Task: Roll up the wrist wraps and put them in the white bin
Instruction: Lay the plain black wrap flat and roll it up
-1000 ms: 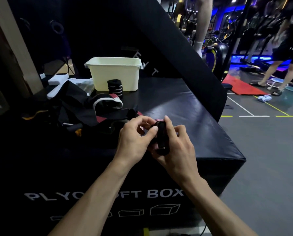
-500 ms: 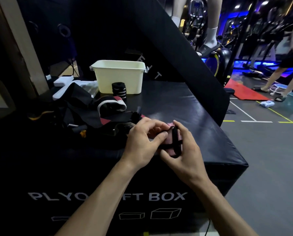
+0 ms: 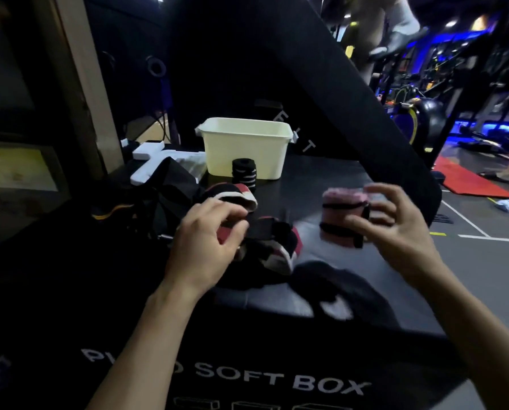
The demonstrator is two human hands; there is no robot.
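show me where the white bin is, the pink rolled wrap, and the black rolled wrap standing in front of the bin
white bin point(image 3: 244, 153), head view, on its bare front wall.
pink rolled wrap point(image 3: 343, 216), head view, on its side, beside the right hand.
black rolled wrap point(image 3: 243, 173), head view, on its striped side.
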